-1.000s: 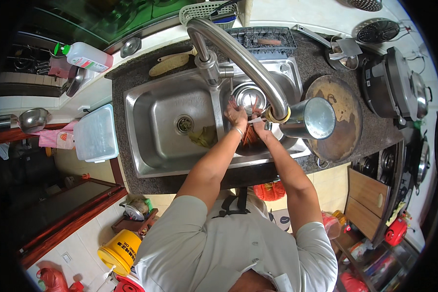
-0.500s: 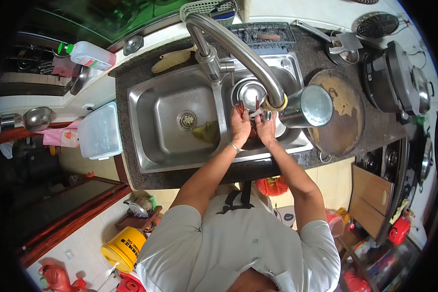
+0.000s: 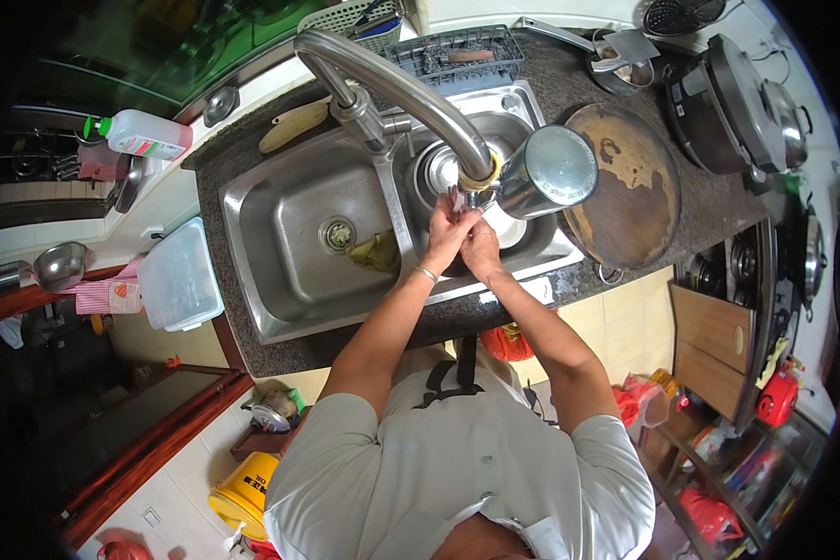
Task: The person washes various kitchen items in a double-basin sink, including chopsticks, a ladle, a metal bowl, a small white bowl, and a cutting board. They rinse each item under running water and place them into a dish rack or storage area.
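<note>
Both hands, left hand and right hand, seemingly clasp together beneath the faucet spout.

Counter: a dark speckled stone worktop is carrying a double steel sink.
At 3 o'clock: a round wooden board is lying flat.
At 2 o'clock: a black cooker is sitting near the edge.
At 12 o'clock: a dark drainer basket is resting behind the sink.
At 10 o'clock: a pale wooden scoop is lying.
</note>
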A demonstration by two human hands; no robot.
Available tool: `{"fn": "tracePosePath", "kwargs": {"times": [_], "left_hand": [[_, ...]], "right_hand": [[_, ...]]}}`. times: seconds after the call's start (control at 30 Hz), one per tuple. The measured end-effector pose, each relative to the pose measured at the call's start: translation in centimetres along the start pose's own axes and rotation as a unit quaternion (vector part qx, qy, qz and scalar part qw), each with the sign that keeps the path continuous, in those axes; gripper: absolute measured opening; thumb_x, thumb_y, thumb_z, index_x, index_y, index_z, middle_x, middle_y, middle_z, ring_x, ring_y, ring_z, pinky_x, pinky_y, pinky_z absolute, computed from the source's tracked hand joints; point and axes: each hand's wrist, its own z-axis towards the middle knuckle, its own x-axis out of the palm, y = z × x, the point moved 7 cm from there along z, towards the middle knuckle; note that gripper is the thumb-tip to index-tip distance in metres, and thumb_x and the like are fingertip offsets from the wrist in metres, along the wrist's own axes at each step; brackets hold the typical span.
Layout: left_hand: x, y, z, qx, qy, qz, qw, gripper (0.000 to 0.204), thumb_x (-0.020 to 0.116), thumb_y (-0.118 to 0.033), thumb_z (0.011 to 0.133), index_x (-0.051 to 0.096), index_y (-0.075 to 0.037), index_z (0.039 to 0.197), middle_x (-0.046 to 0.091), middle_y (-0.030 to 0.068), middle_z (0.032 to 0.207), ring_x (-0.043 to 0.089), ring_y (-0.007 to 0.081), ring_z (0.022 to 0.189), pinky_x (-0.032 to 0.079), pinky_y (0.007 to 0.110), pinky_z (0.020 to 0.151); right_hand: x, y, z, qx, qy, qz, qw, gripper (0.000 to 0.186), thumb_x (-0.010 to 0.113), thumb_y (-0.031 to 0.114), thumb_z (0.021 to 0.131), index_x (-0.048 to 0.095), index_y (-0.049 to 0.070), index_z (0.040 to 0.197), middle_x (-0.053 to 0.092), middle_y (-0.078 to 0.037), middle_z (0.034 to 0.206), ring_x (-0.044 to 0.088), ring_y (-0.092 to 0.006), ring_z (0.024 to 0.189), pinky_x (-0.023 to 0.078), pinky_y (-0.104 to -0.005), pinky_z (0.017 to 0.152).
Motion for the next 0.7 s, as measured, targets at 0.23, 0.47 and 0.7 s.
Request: {"fn": "tracePosePath", "kwargs": {"times": [0.23,0.47,0.7], "left_hand": [[0.9,-4.3,-0.7,-0.036,-0.008,0.133,0.99,0.025,0.066,-0.024,0.085,0.065,0.001,0.089,0.065,0.0032,0.081,0.057,0.009,0.073,0.047,0.027,0.066],[-2.6,-4.9,1.1,-0.044,-0.122,-0.112,0.985,0.038,0.048,-0.034,0.096,0.054,-0.004,0.075,0.057,0.0042,0.068,0.054,0.0138,0.062,0.045,0.028,0.063],[-1.0,-9.3,2.0,-0.003,-0.163,-0.166,0.973,0.043,0.049,-0.037,0.096,0.042,-0.01,0.064,0.042,0.0004,0.054,0.043,0.0117,0.05,0.041,0.03,0.053]], "right_hand": [[1.2,1.0,-0.5,-0.077,-0.005,-0.052,0.996,0.031,0.054,0.01,0.083,0.052,0.0,0.111,0.059,-0.023,0.106,0.056,-0.0413,0.098,0.045,-0.0435,0.085],[-2.6,6.2,-1.0,-0.169,-0.058,-0.029,0.983,0.027,0.052,0.012,0.088,0.053,-0.002,0.111,0.059,-0.025,0.1,0.058,-0.0367,0.093,0.047,-0.0416,0.082],[-4.5,-8.4,1.7,0.175,-0.062,0.129,0.974,0.021,0.051,0.012,0.087,0.056,-0.008,0.085,0.066,-0.017,0.068,0.067,-0.0266,0.062,0.054,-0.0372,0.064]]}}
